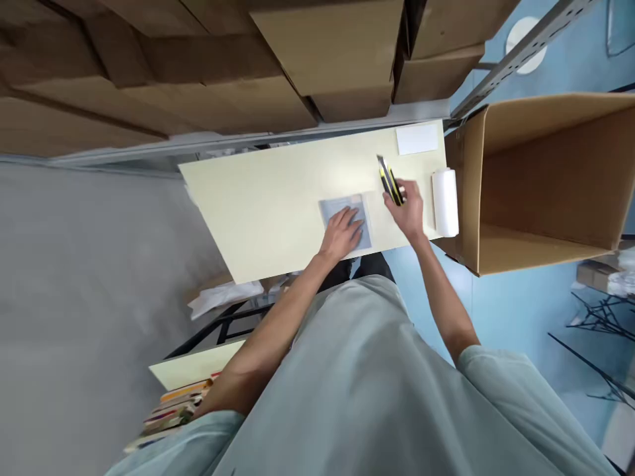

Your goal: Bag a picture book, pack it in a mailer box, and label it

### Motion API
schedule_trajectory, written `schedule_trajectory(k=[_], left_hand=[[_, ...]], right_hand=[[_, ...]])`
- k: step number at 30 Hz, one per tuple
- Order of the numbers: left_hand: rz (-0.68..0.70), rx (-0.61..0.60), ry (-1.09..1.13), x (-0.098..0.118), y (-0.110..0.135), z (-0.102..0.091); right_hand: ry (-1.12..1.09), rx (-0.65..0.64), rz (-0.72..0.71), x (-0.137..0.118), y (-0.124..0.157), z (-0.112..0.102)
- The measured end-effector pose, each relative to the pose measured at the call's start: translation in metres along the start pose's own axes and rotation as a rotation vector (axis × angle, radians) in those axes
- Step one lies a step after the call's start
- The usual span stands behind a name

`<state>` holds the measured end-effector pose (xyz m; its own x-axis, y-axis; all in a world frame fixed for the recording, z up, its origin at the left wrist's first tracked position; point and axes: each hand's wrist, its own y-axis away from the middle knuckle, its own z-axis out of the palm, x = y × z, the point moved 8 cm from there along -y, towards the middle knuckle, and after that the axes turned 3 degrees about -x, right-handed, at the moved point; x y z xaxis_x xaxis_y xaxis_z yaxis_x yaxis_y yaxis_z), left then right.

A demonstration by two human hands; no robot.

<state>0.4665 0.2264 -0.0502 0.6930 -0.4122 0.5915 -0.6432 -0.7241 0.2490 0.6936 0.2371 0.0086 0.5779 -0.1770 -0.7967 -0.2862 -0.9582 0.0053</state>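
My left hand (343, 233) lies flat, fingers spread, on a thin grey-blue square packet (366, 237) with a clear edge. The packet rests near the front edge of a cream tabletop (268, 205). A yellow and black utility knife (389, 180) is in my right hand (409, 208), its tip pointing up and away over the board. The fingers wrap round the lower part of the knife. Right of that hand lies a white roll (445, 202) at the table's right end. Beyond it, a white rectangular sheet or label stack (417, 139) sits at the far right corner.
A large open cardboard box (546, 185) stands against the table's right end. Stacked cardboard boxes (332, 46) fill a shelf along the far side, with a metal upright (516, 59) at right. A grey wall (99, 277) is at left. Books or papers (173, 410) lie lower left.
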Motion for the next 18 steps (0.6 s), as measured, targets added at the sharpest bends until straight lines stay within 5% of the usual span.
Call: schedule_trajectory(k=[3,6,18], left_hand=[[0.087,-0.041,-0.02,0.008,-0.012,0.02],[0.114,-0.04,-0.046,0.011,-0.03,0.02],[0.111,0.077,0.001,0.009,-0.044,0.017]], right_hand=[[-0.003,-0.075,0.241,0.046,0.056,0.034],[0.038,-0.153,0.347,0.059,0.082,0.057],[0.379,-0.282,0.196,0.042,0.07,0.104]])
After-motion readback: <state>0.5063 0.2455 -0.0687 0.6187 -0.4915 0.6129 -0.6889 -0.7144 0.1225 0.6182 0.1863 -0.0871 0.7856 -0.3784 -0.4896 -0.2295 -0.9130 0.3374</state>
